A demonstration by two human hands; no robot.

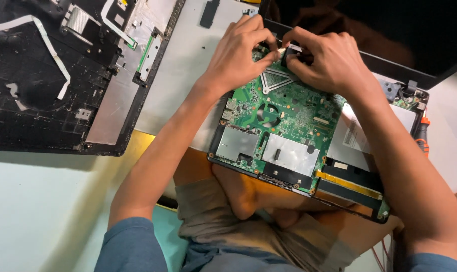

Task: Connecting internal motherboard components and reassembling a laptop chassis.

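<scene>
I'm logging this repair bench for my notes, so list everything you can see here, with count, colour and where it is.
Opened laptop base: one, black, centre, its near edge over the person's lap.
Circuit board: one, green, inside the base.
Metal shields: two, silver, on the board's near side.
Laptop screen: one, black, top right, hinged to the base.
Removed laptop cover: one, black with white ribbon cables, upside down at left.
Small flat part: one, black, top centre on the table.
Table: one, pale, underneath.
Tool handle: one, orange and black, right edge.
Left hand: one, fingers pinching at the board's far edge.
Right hand: one, pinching a small black part beside it.
</scene>
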